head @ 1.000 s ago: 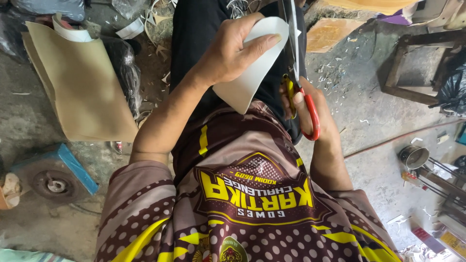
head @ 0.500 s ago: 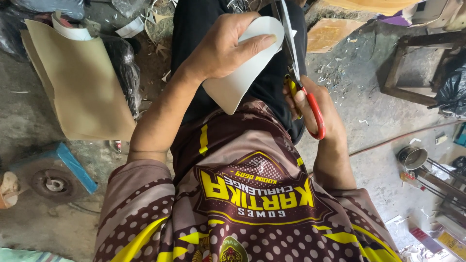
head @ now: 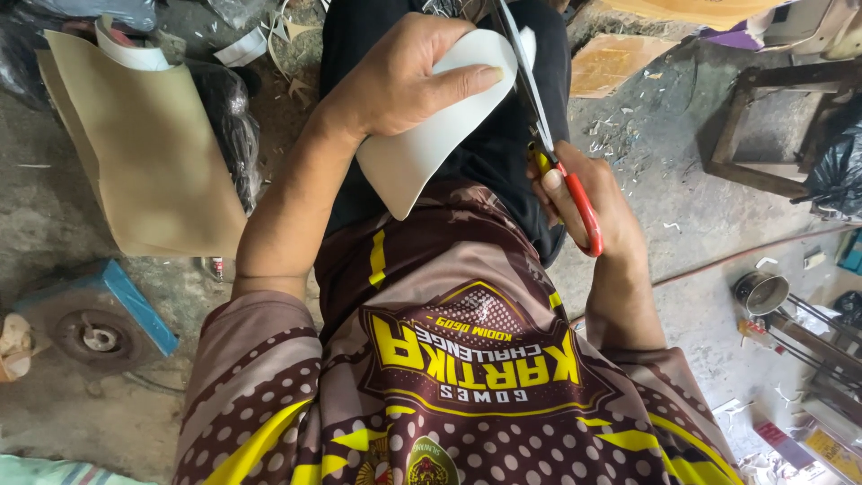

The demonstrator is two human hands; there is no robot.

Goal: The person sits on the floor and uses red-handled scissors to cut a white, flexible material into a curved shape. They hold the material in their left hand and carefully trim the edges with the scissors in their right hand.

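My left hand (head: 404,76) grips a white sole-shaped sheet piece (head: 431,144) over my lap, thumb along its top edge. My right hand (head: 584,202) holds scissors with red and yellow handles (head: 561,171); the blades run up along the right edge of the white piece. The blade tips reach past the top of the view. I sit in black trousers and a brown and yellow patterned shirt.
A large tan sheet (head: 153,153) leans at the left beside a black bag (head: 229,117). A blue block with a round metal part (head: 99,328) lies lower left. Cut scraps litter the concrete floor. A wooden stool frame (head: 763,126) and a metal cup (head: 761,292) are at right.
My left hand has turned the white piece slightly and shifted it left. The scissors have stayed along its right edge, moving a little down the cut.
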